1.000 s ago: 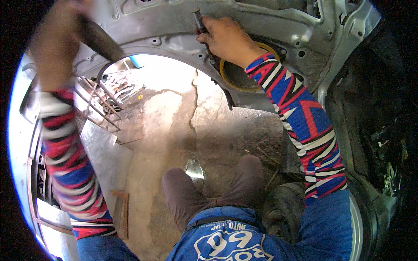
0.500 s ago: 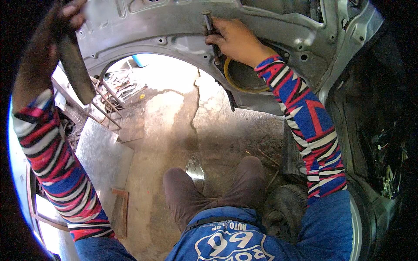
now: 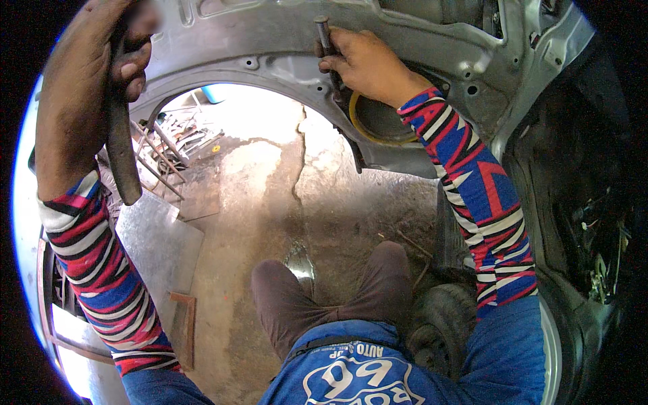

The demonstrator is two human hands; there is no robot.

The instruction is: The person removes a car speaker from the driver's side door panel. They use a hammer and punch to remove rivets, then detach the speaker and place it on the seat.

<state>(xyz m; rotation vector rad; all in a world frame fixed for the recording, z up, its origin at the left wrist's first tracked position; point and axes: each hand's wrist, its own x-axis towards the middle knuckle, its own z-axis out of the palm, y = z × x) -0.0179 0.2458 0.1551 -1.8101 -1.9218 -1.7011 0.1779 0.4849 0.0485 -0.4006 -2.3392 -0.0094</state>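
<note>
My left hand (image 3: 88, 101) is raised at the upper left, closed round a hammer; its worn brownish handle (image 3: 123, 158) hangs below the fist, while its head cannot be made out. At the upper middle, my right hand (image 3: 368, 64) grips a dark steel punch (image 3: 325, 37) with a flat, flared top. The punch stands nearly upright, its lower end at the grey metal panel (image 3: 283, 71) of a car body. Just under that wrist is a round opening with a yellow rim (image 3: 358, 121).
Metal scraps and rods (image 3: 169, 142) lie on the floor at the left, near a flat metal sheet (image 3: 162, 236). A tyre (image 3: 442, 324) stands beside my right leg. Dark car parts with loose wiring (image 3: 601, 256) fill the far right. A long crack runs through the concrete floor (image 3: 256, 202).
My left hand has swung inward and to the right with the hammer, and the handle's end has come lower. My right hand and the punch stay almost where they were.
</note>
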